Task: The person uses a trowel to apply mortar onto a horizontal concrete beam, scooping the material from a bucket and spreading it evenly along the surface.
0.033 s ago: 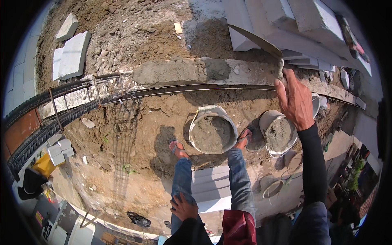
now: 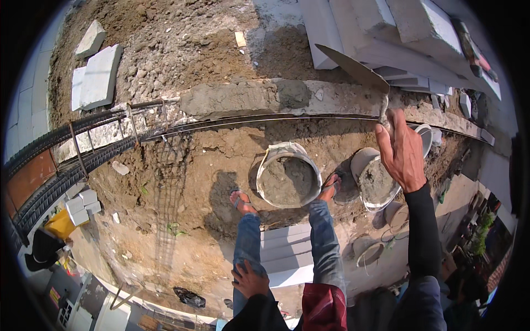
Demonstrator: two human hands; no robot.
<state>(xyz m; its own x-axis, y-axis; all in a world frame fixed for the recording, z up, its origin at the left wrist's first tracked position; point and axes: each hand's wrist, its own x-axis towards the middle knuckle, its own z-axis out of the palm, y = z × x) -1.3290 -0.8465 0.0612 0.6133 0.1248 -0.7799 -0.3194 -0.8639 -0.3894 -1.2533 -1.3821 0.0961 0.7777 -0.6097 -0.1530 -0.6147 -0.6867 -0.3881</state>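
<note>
The right hand (image 2: pixel 402 150) is curled round the handle of a trowel (image 2: pixel 356 67), thumb along it. The trowel is held up over the right part of a concrete strip (image 2: pixel 345 98); its blade's long axis runs diagonally, the tip pointing forward and to the left, the heel nearest the hand, while the handle bends back toward the person. The left hand (image 2: pixel 251 280) grasps nothing; it rests on the left leg (image 2: pixel 247 243) with fingers spread.

Below the right hand, a bucket (image 2: pixel 364 160) holds grey mortar (image 2: pixel 377 182). Another bucket (image 2: pixel 276 148), between the feet, is also well filled with it. A third container (image 2: pixel 427 138) shows behind the hand (mostly its rim, so its contents cannot be told). Two more tubs (image 2: pixel 369 254) sit toward the lower right.

Wet mortar coats part of the strip, and one string (image 2: pixel 309 117) runs along its near edge. Farther out, one rebar cage (image 2: pixel 72 149) extends left, three pale blocks (image 2: pixel 99 77) lie at upper left, and more are stacked (image 2: pixel 370 22) at upper right.
</note>
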